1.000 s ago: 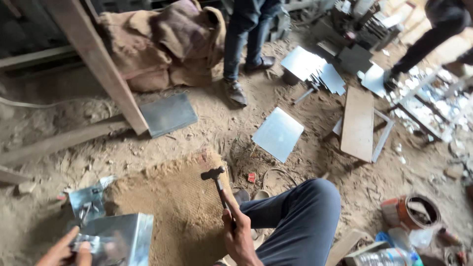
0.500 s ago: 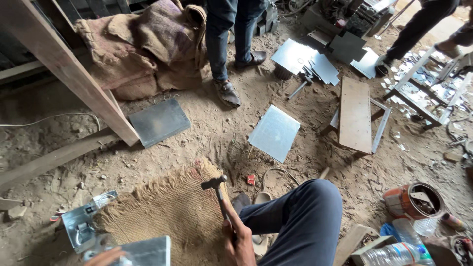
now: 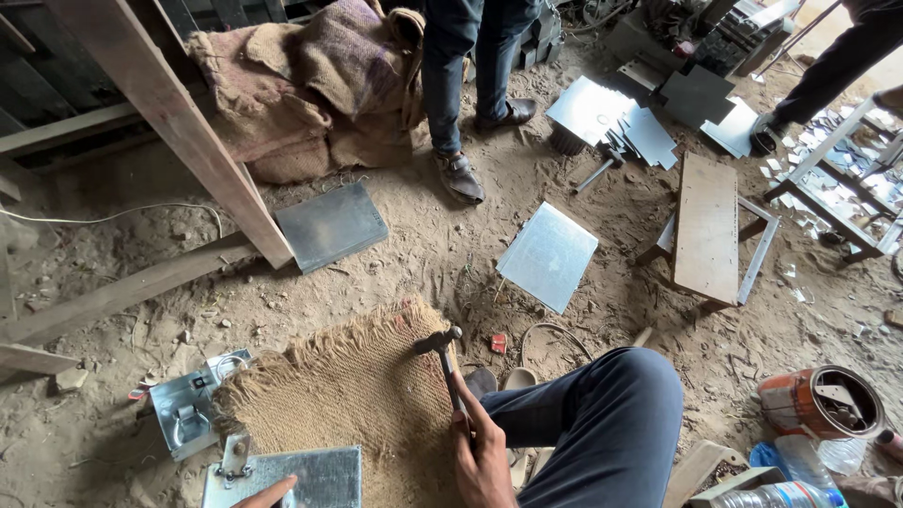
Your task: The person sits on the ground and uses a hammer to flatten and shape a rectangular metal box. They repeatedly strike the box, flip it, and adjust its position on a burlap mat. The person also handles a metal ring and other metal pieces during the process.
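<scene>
Right hand (image 3: pixel 482 461) clamped on hammer (image 3: pixel 450 369) above burlap mat (image 3: pixel 348 395), metal sheet (image 3: pixel 548 255) nearby.

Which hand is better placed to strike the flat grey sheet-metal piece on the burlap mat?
Right hand: it grips the dark-headed hammer. Left hand rests on the sheet-metal piece.

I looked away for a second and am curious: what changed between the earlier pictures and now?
The left hand slid down the metal box, so only fingertips show at the bottom edge. The view tilted, showing more of the burlap mat. The right hand still grips the hammer, head over the mat. The flat sheet stayed put.
</scene>
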